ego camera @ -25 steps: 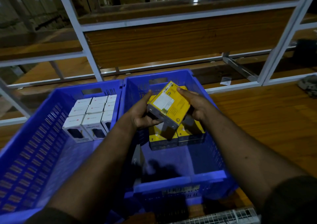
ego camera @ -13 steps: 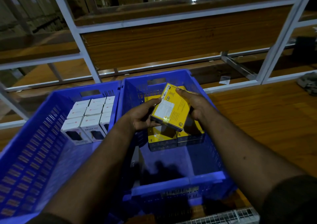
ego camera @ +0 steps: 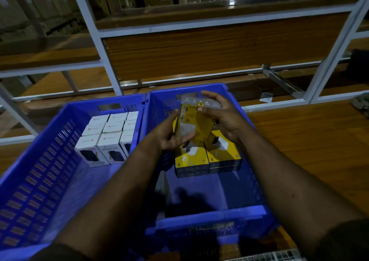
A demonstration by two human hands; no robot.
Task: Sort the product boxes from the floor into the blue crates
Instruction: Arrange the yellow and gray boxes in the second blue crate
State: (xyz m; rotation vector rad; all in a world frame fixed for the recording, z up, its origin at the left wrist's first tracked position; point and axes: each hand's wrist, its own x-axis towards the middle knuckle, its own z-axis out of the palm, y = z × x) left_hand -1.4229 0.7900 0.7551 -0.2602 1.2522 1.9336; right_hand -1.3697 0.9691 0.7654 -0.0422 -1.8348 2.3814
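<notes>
Above the right blue crate (ego camera: pixel 201 218), both hands (ego camera: pixel 199 124) grasp a yellow box (ego camera: pixel 196 120) over stacked yellow boxes (ego camera: pixel 207 156), with white boxes (ego camera: pixel 108 134) already sorted beside it.

Readable print: 2 spots only
White cardboard box (ego camera: pixel 109 148), front row of left blue plastic crate (ego camera: pixel 30 172): "HALLEY 20". Yellow cardboard box (ego camera: pixel 191 158) in right crate: "1M"; rest too blurred.
</notes>
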